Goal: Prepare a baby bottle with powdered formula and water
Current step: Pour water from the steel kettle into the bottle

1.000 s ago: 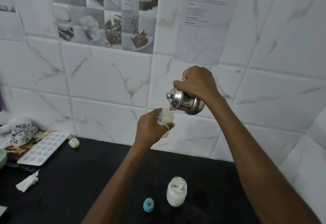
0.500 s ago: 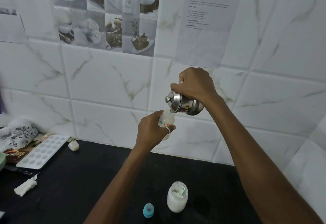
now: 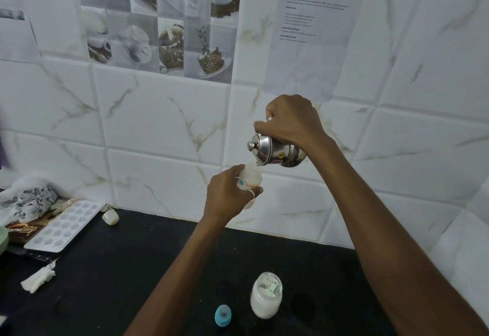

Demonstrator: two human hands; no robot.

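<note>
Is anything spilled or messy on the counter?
No spill shows. The right hand tips the steel pot over the bottle held by the left hand. On the counter a crumpled tissue lies loose, and the powder jar stands open.

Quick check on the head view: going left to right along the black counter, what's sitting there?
Patterned cloth → white mould tray → small white cap → blue bottle teat → open jar of white powder. The crumpled tissue lies in front of the tray, so its place is unclear.
</note>
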